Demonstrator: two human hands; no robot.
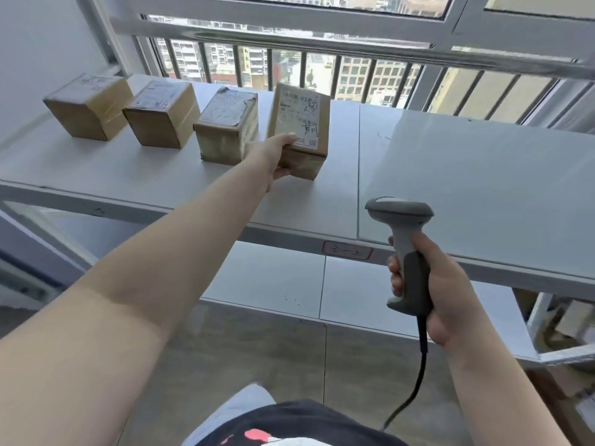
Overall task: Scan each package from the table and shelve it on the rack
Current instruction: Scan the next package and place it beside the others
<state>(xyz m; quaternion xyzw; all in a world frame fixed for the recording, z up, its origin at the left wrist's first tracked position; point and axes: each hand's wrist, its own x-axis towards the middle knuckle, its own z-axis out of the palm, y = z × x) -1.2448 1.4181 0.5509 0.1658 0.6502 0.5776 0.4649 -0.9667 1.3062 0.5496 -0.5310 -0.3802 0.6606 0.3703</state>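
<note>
My left hand [273, 156] reaches far forward and grips a brown cardboard package [302, 123] with a white shipping label on top. The package is tilted, its lower edge on the white top shelf of the rack [450, 175]. To its left, three more brown packages [227, 128] [162, 112] [88, 106] stand in a row on the same shelf. My right hand [431, 284] holds a grey corded barcode scanner [404, 246] by its handle, lower right, in front of the shelf edge, with its head pointing away from me.
A lower white shelf [289, 278] lies beneath the top one; a red-bordered label [347, 250] marks the front edge. A barred window [322, 69] runs behind the rack. More cardboard boxes [570, 320] sit at the far right. The grey floor lies below.
</note>
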